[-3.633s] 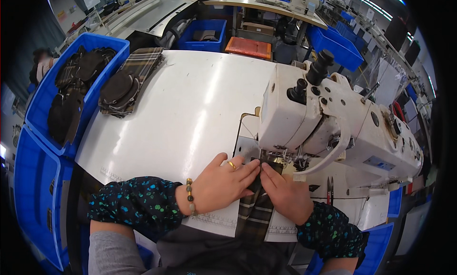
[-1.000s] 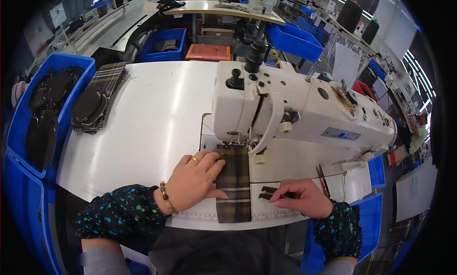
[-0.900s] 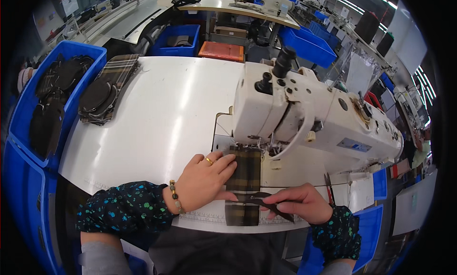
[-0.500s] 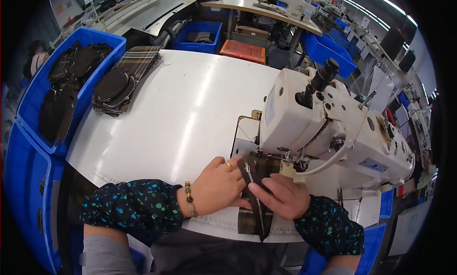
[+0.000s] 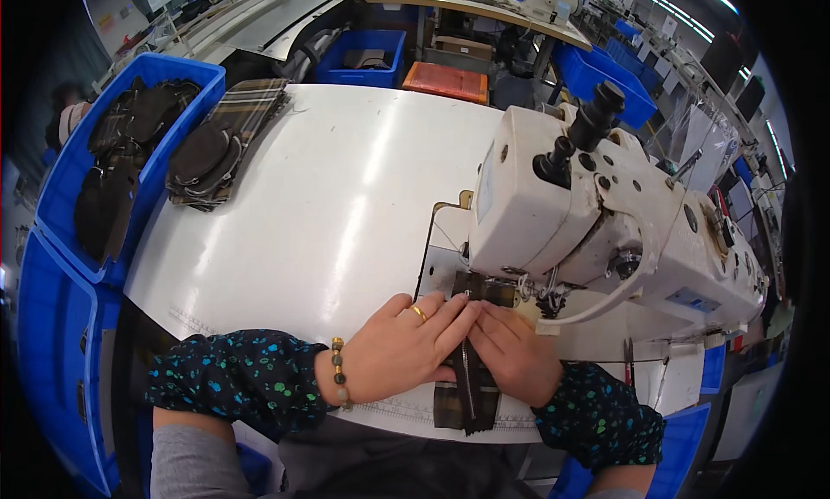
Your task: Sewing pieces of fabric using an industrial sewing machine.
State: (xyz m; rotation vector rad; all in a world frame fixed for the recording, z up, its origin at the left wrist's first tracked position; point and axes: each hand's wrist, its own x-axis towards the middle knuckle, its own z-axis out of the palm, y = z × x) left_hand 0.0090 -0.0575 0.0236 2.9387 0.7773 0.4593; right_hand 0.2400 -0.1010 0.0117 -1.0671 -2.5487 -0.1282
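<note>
A dark zipper (image 5: 467, 382) with metal teeth lies lengthwise on a strip of brown plaid fabric (image 5: 448, 406), just in front of the needle area of a white sewing machine (image 5: 527, 197). My left hand (image 5: 393, 348) reaches in from the left, its fingertips closed on the zipper's upper part and its thumb lower down beside it. From the right, my right hand (image 5: 519, 352) meets it, fingers together on the same part of the zipper. The fingertips of both hands touch and partly hide what they grip. The zipper's lower end hangs toward the table's front edge.
Left of the white table (image 5: 303, 205), a blue bin (image 5: 160, 175) holds dark fabric pieces. Stacked plaid pieces with round dark parts (image 5: 207, 158) lie at the table's far left. A thin dark tool (image 5: 628, 361) rests right of my right hand. A ruler scale runs along the front edge.
My right hand has moved up and left along the zipper until its fingers meet my left hand's. The zipper's upper end, raised before, now lies flatter on the fabric.
</note>
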